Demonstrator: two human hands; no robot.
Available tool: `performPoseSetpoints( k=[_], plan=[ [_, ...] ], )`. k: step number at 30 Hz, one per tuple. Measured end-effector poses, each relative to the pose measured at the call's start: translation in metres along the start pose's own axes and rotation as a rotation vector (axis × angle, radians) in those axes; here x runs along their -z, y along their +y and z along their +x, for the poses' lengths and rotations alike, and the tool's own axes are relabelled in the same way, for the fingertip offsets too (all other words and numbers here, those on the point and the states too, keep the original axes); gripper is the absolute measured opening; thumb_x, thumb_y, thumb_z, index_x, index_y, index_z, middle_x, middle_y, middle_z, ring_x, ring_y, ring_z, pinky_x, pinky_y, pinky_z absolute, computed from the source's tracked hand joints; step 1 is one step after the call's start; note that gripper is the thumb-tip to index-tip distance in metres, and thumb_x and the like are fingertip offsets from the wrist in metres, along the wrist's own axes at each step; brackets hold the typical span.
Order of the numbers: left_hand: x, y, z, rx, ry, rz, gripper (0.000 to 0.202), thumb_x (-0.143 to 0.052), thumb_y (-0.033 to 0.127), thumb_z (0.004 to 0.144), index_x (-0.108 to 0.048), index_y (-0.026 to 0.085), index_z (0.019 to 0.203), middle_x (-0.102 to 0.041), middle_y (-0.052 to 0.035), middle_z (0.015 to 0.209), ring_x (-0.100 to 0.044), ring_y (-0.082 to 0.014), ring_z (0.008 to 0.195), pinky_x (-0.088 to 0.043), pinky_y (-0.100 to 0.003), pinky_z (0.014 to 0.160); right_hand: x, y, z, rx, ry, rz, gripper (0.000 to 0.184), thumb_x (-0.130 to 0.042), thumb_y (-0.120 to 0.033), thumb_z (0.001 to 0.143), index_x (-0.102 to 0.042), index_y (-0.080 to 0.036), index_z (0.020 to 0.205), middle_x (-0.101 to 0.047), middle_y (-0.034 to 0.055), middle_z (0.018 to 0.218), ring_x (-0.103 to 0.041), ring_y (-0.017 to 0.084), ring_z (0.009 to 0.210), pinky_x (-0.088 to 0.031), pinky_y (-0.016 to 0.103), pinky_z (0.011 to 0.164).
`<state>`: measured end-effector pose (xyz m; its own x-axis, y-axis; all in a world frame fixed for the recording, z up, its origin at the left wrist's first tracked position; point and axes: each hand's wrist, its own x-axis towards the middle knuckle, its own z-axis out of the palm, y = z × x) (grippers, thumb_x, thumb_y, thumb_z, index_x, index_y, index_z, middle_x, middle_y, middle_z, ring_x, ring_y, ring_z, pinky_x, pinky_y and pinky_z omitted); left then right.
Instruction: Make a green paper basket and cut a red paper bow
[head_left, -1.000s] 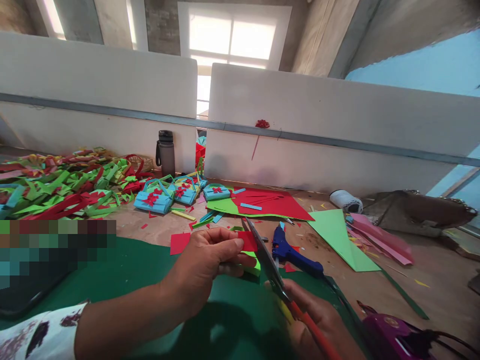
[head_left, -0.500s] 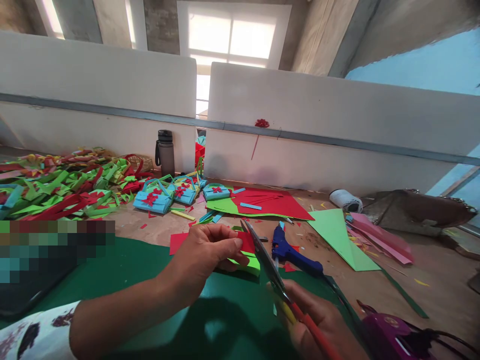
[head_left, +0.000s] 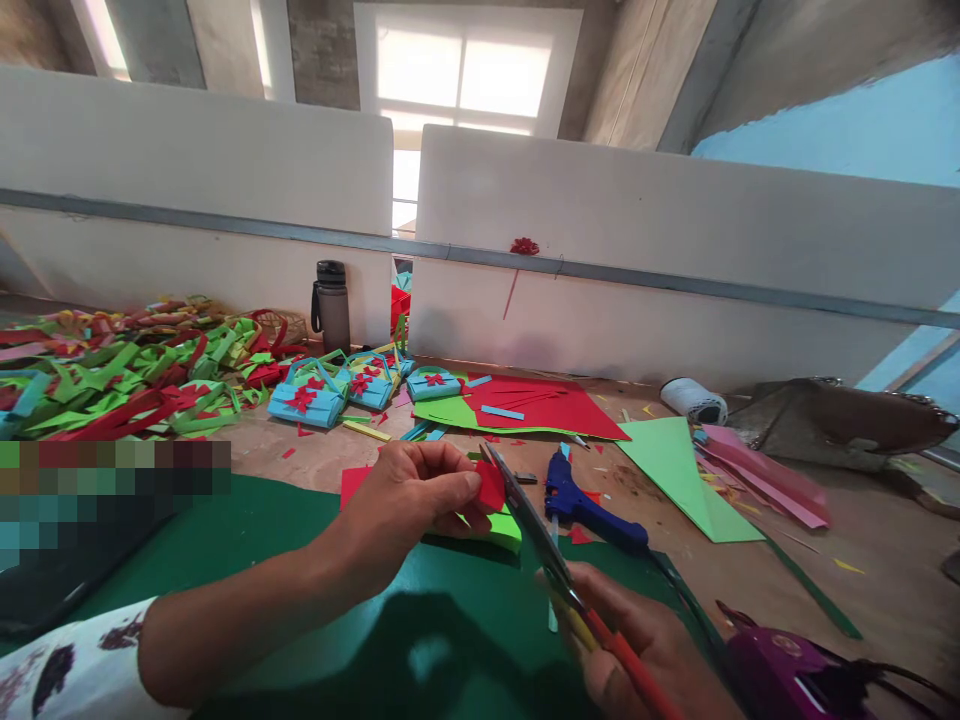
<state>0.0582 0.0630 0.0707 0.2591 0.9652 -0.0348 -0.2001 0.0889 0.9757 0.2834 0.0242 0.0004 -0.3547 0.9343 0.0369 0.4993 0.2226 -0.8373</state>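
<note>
My left hand pinches a small red paper piece between thumb and fingers, held above the dark green sheet. My right hand at the bottom right grips scissors with red and yellow handles. Their blades point up and left, and the tips touch the red piece at its right edge. A light green paper scrap lies just under the red piece.
A blue glue gun lies right of the scissors. Blue paper bags with red bows, red and green sheets, a pile of paper strips, a dark bottle, a white tape roll and a purple tool surround the work spot.
The red piece has turned in my left hand's fingers and looks smaller and more crumpled. The scissors stay at its right edge; a tiny pale sliver lies below the blades.
</note>
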Motion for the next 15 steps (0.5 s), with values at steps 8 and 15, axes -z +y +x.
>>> performPoseSetpoints(
  k=[8, 15],
  plan=[
    [0.0040, 0.0002, 0.0001, -0.048, -0.040, 0.057, 0.015, -0.063, 0.027, 0.077, -0.062, 0.015, 0.069, -0.065, -0.0027, 0.066, -0.062, -0.0127, 0.062, -0.047, -0.023, 0.061, 0.0023, 0.0037, 0.0018, 0.080, -0.011, -0.021, 0.026, -0.054, -0.043, 0.081, -0.061, -0.021, 0.094, -0.047, -0.0031, 0.059, -0.043, 0.010, 0.049, -0.038, 0.016, 0.043],
    [0.0042, 0.0016, 0.0006, -0.052, -0.050, 0.055, 0.015, -0.062, 0.026, 0.077, -0.062, 0.014, 0.069, -0.064, -0.0017, 0.063, -0.060, -0.0115, 0.059, -0.046, -0.022, 0.059, -0.0008, -0.0038, 0.0019, 0.033, 0.040, 0.038, 0.035, -0.056, -0.053, 0.077, -0.065, -0.020, 0.086, -0.046, -0.0035, 0.055, -0.043, 0.009, 0.047, -0.037, 0.015, 0.040]
  ],
)
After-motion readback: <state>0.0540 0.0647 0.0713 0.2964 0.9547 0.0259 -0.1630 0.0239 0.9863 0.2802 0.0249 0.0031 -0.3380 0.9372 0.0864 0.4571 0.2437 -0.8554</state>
